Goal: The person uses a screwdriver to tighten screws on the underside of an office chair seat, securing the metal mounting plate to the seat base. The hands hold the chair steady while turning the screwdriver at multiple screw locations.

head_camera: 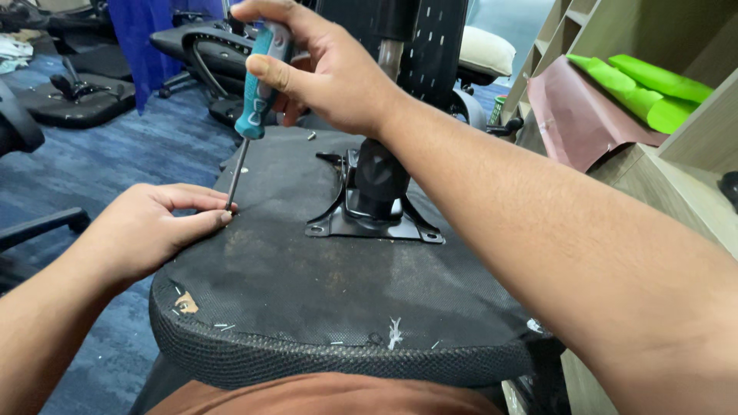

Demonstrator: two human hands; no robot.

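Your right hand (323,73) clenches a teal-handled screwdriver (255,96), tip down on the upturned chair seat (323,300).

Your fingers wrap the handle and your thumb lies along its side, so the tool stands nearly upright with a slight lean. Just below that grip, the thin steel shaft runs down to the seat's near left edge, where your left hand (146,230) pinches thumb and fingertips around the tip (whatever sits under the tip is too small to make out). That hand rests on the black fabric underside of the seat. To the right of the shaft, well apart from the tip, a black metal mounting plate (374,223) is fixed to the seat, with a dark column rising from it behind your right wrist. Beyond your right forearm stands a wooden shelf (692,154) holding bright green rolls (642,88).
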